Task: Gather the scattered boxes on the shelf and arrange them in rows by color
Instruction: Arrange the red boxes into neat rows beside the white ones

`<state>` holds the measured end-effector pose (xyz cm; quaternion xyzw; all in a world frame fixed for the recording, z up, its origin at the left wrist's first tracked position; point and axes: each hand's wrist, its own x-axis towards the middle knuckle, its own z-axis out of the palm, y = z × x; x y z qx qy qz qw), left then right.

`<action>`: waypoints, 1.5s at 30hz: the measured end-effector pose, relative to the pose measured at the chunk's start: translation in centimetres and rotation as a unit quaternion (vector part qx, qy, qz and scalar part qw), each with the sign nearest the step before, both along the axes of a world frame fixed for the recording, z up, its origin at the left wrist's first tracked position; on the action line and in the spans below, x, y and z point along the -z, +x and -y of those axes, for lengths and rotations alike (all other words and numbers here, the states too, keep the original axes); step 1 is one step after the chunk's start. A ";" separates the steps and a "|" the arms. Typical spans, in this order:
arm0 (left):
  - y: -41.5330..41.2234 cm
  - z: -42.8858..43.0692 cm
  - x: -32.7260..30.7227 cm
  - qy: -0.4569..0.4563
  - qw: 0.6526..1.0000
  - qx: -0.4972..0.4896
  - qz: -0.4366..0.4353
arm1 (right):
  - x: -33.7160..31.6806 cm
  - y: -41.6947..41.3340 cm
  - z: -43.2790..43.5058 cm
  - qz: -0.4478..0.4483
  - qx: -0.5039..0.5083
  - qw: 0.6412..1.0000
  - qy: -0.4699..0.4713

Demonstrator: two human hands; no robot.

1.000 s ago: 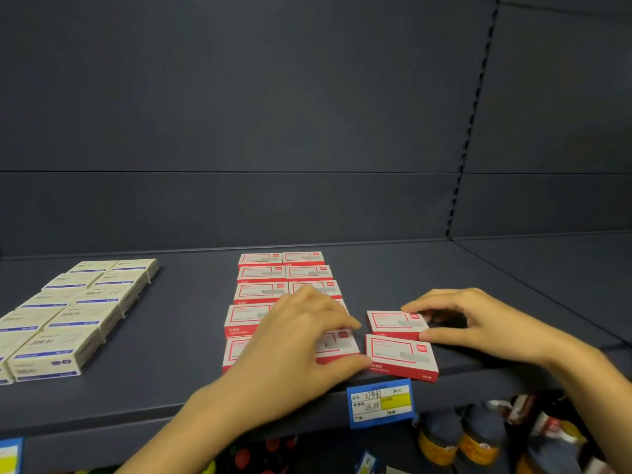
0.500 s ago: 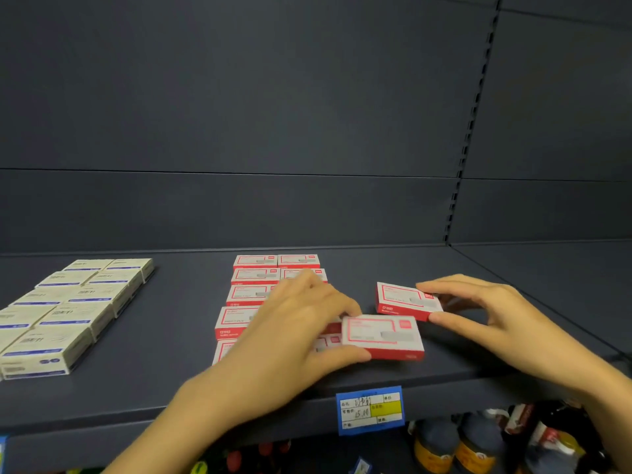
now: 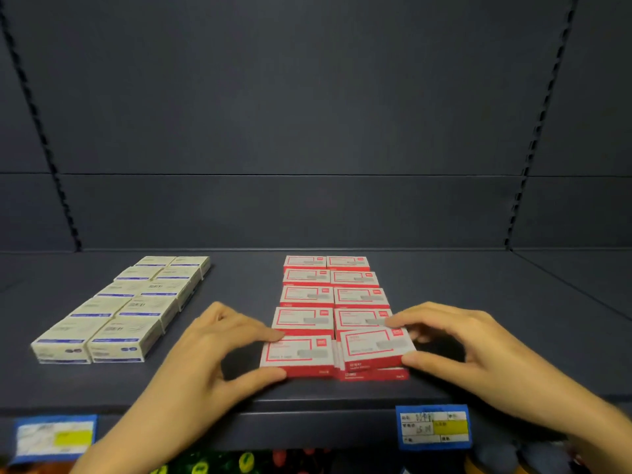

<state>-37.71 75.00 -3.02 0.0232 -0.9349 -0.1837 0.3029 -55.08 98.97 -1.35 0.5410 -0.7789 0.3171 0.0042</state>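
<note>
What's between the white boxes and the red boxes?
Head view: mostly bare shelf; near the front, the left hand lies in the gap, pinching the front-left red box.

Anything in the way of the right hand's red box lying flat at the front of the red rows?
Yes: a second red box lies under the held red box, filling that spot. The right hand holds its box skewed on top.

Red-and-white boxes (image 3: 307, 297) in 2 columns, front-right box (image 3: 374, 347) tilted atop another; cream boxes (image 3: 147, 307) in 2 columns, well left

Nothing legible: blurred print on red boxes (image 3: 306, 294), white boxes (image 3: 150, 307), price tags (image 3: 432, 427).
</note>
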 end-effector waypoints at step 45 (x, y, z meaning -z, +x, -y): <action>-6.9 -1.1 -1.0 0.628 0.771 0.051 0.089 | 1.7 -0.9 7.9 0.542 0.149 0.807 -0.182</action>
